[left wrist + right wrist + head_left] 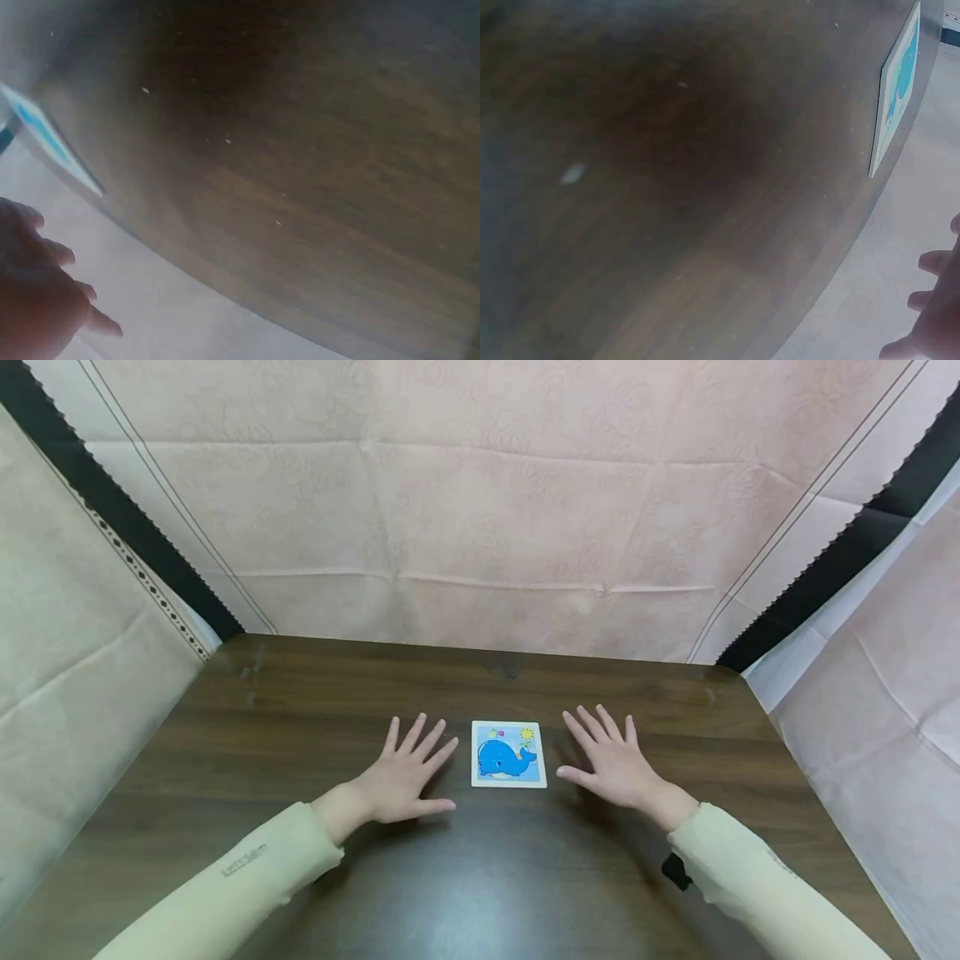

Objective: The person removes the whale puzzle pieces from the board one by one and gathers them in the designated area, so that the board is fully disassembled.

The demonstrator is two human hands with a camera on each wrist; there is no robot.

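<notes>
Sleeves (232, 877) at lower left and right, ending in left hand (397, 782) and right hand (617, 768), splayed wide, empty. Card (508, 756) just below centre: probably light, fairly stiff; best pinched by opposite edges.

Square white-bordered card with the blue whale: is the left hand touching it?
Apart. The head view shows a strip of brown wood-grain tabletop between the left hand and the card.
</notes>
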